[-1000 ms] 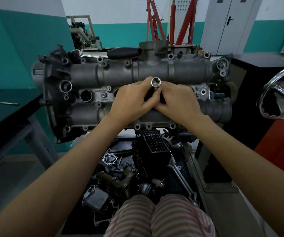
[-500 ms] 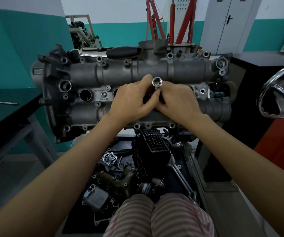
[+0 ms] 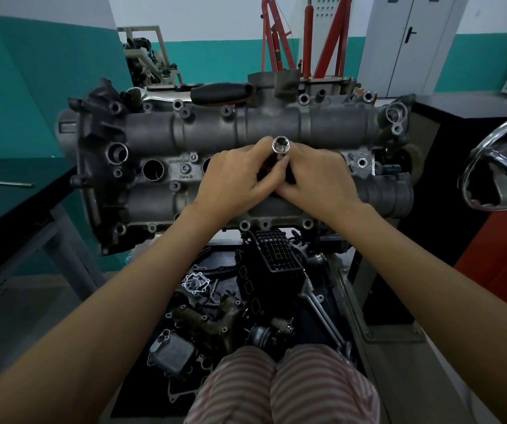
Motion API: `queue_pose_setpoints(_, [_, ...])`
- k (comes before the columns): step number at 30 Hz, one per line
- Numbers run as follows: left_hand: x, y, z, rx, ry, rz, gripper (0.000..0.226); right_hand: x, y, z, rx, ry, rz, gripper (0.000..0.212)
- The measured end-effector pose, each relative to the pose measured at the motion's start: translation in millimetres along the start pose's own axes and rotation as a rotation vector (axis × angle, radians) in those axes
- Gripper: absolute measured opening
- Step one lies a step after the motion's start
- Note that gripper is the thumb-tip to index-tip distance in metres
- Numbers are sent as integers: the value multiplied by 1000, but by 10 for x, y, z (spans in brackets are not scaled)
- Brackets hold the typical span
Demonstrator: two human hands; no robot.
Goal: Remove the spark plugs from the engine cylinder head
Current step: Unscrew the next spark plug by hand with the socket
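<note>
Over the middle of the engine cylinder head, which stood on its side facing the viewer, two bare hands met around a chrome socket. That long steel tube pointed its open hexagonal end toward the camera. The left hand wrapped its grip closely round the tube's shaft from the left, and the right hand pinched the same shaft from the right, fingers of both touching. No spark plug showed; presumably one sat deep in the well hidden beneath the hands. Two further plug wells lay open and dark to the left.

As a judgement: the socket looked rigid, smooth and fairly slippery, light enough for fingertips, best held along its shaft just below the rim. A spark plug is small and light, with a brittle ceramic body, so it should be drawn out straight, not levered sideways. A black-handled ratchet rested on top of the casting, beyond the hands.
</note>
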State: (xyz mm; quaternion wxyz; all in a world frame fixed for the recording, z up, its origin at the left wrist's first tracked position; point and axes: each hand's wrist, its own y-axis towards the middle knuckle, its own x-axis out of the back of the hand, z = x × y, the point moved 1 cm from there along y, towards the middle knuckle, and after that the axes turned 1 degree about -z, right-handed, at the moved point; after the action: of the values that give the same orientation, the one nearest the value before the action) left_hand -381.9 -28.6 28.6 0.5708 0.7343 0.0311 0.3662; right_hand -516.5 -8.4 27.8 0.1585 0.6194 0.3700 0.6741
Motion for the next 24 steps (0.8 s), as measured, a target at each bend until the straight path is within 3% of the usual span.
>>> queue_pose_setpoints(10, [4,3,7,24,16,40,52,9,-20,0,32,-45,5,31])
queue_pose_setpoints(15, [8,-2,-3,0,12,18,33,-22,-6,-1,21,-32,-14,37])
queue_pose_setpoints(18, [-1,0,3,30,0,10,31,-17,-3,4,10,0,-30,49])
queue_pose_setpoints(24, [-5,2,4,26,6,-4,26,-3,-1,6,1,31,-26,54])
